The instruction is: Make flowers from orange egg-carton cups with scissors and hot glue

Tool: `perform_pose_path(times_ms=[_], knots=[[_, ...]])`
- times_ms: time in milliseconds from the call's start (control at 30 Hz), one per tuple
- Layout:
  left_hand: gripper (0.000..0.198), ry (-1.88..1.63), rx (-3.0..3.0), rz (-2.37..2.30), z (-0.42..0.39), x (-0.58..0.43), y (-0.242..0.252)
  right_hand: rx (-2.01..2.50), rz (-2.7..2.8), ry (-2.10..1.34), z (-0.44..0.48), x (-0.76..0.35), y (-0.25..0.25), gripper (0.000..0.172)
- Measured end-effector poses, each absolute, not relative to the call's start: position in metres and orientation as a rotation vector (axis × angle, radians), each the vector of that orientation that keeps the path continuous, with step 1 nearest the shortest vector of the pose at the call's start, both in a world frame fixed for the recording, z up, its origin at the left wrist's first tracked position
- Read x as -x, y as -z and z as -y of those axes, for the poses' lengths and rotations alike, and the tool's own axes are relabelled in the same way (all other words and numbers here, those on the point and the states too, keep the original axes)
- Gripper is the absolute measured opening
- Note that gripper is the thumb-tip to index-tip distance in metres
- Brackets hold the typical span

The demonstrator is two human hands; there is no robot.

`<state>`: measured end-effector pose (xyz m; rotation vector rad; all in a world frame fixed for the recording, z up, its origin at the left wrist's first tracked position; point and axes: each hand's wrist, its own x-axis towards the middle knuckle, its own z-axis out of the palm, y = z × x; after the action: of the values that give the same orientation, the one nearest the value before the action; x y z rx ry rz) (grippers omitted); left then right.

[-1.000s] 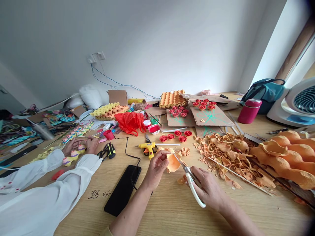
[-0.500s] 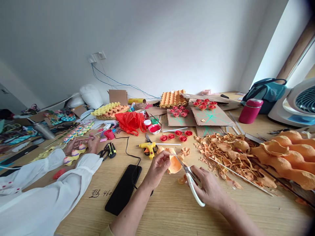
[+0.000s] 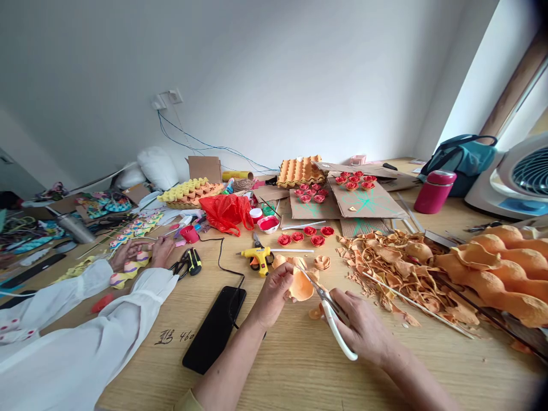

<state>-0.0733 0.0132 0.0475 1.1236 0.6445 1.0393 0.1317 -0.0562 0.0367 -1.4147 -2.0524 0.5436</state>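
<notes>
Between thumb and fingers, my left hand [image 3: 274, 290] pinches an orange egg carton cup [image 3: 302, 287] above the table. My right hand [image 3: 362, 325] is closed on white-handled scissors [image 3: 336, 330], whose blades reach to the cup's edge. Whether the blades are parted is hard to make out. Just behind the cup lie more orange carton pieces [image 3: 280, 261] and an unpainted carton flower [image 3: 322, 262]. A small orange scrap [image 3: 315, 313] rests on the table beside the scissors.
A yellow glue gun [image 3: 258, 260] and black phone [image 3: 214, 329] lie left of my hands. Orange scraps [image 3: 385, 257] and an egg tray [image 3: 500, 268] lie right. Red flowers [image 3: 317, 240] stand behind. At left, a co-worker's hands [image 3: 160, 251] hold painted carton pieces.
The cup has shifted slightly left and turned a little in my left hand. The scissors stay at its edge, almost in the same place.
</notes>
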Motion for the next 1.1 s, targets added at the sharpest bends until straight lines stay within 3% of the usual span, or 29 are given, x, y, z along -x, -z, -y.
perform_pose_path(times_ms=[233,567,1100], knots=[[0.064,-1.108,-1.158,-0.502,-0.009,0.067,-0.050,1.486,1.931,-0.502,0.053,-0.132,-0.030,0.037],[0.041,-1.143,-1.307,-0.647,-0.004,0.065,-0.053,1.511,1.925,-0.565,0.050,-0.133,-0.023,0.025],[0.047,-1.069,-1.356,-0.570,-0.028,0.046,-0.050,1.446,1.751,-0.680,0.050,-0.139,-0.031,0.031]])
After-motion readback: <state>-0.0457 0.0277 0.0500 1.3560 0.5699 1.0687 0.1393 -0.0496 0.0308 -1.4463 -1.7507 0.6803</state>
